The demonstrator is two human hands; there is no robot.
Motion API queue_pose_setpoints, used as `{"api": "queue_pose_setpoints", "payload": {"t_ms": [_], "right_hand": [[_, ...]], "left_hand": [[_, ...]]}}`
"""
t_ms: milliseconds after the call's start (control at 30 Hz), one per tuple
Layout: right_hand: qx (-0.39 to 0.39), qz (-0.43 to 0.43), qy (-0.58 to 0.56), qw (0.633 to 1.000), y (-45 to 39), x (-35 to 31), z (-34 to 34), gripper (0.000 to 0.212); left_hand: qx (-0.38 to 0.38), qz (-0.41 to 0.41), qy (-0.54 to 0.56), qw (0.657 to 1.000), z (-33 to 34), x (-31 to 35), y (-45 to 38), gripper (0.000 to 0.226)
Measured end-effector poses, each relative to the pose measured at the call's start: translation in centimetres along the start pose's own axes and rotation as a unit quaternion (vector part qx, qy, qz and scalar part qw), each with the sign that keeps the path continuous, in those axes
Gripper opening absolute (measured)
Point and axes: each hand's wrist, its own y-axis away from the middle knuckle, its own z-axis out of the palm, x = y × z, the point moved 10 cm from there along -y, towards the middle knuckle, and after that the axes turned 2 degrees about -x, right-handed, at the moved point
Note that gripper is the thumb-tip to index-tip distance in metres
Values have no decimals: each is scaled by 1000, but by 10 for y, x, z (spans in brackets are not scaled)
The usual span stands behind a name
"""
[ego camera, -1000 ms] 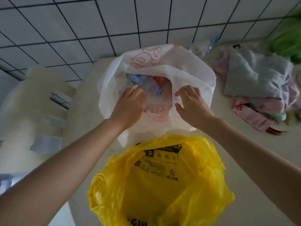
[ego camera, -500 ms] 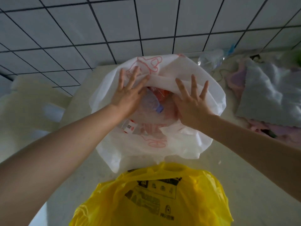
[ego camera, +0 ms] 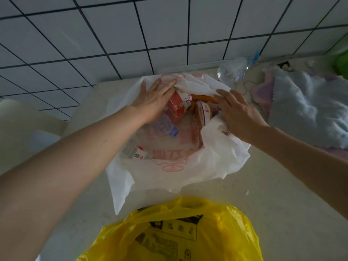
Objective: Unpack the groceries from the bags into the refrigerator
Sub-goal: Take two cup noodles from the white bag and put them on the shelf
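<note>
Bottle point(ego camera: 166, 124): lying in white bag point(ego camera: 216, 162), cap pointing near-right, just under left hand point(ego camera: 153, 98).
Hands: left and right hand point(ego camera: 239, 113) flat, fingers straight, pressing the bag's mouth apart.

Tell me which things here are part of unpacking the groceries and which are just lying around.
Part of the job: white bag, water bottle, red-labelled container, yellow bag, both hands (left, right).

Lying about: pile of cloths, crumpled clear plastic, green thing.

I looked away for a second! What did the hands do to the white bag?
Both hands, left hand and right hand, slid to the far rim of the white plastic bag and spread it wider, uncovering red-labelled containers. The yellow plastic bag stayed put.
</note>
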Motion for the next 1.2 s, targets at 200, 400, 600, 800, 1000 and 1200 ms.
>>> {"api": "queue_pose_setpoints", "payload": {"t_ms": [200,400,600,800,1000,1200], "right_hand": [[-41,40,102,993,12,27,13,90],[-97,97,18,990,18,53,38,93],[-129,124,10,984,28,66,61,104],[-150,114,-73,979,64,64,89,95],[-29,179,-237,955,55,63,24,66],[73,170,-260,948,38,26,-5,42]], "left_hand": [[-24,45,-10,999,4,5,-20,85],[-49,70,-13,996,1,11,-38,84],[-61,67,-27,996,-4,19,-44,86],[-63,56,-24,996,-5,24,-41,80],[-73,45,-19,996,-8,32,-39,83],[-94,72,-95,988,-6,40,-38,88]]}}
